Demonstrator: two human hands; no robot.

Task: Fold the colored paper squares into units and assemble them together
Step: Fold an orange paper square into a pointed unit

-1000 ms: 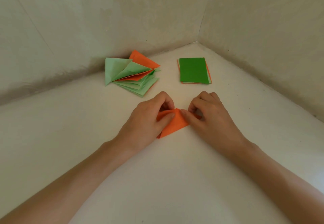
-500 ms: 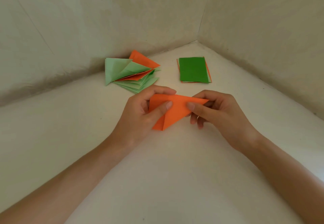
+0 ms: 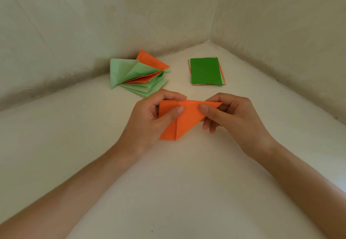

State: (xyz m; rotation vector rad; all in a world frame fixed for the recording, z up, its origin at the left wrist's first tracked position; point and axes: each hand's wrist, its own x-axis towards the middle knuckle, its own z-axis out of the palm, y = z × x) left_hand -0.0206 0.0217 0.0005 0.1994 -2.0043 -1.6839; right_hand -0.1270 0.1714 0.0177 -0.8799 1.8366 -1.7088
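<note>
Taking the orange paper as the centre of the dial, two bare forearms come in over the pale surface (image 3: 168,192), the left one from about 7 o'clock and the right one from about 4 o'clock, and they converge on the sheet. The left hand (image 3: 149,120) grips the orange paper (image 3: 184,120) at its 9 o'clock side: the thumb lies flat across the front face and the forefinger curls over the top edge, so the sheet is pinched between them. The right hand (image 3: 230,119) grips the 3 o'clock side the same way, with the thumb pressed on the front near the pointed tip, the forefinger hooked over the top edge, and the other fingers curled behind and below. The paper is folded into a pointed shape with a straight upper edge, a sharp tip at 3 o'clock and a crease running down to a lower point at 6 o'clock; I cannot tell whether that lower point touches the surface. Farther off at about 11 o'clock, just beyond the left knuckles, lies a fanned pile of folded pieces (image 3: 134,75), mostly light green with some orange among them. At about 1 o'clock, apart from both hands, a flat stack of sheets (image 3: 206,71) lies with a dark green one on top and orange edges showing beneath. Behind both, two stained walls (image 3: 131,14) meet in a corner at about 1 o'clock.
</note>
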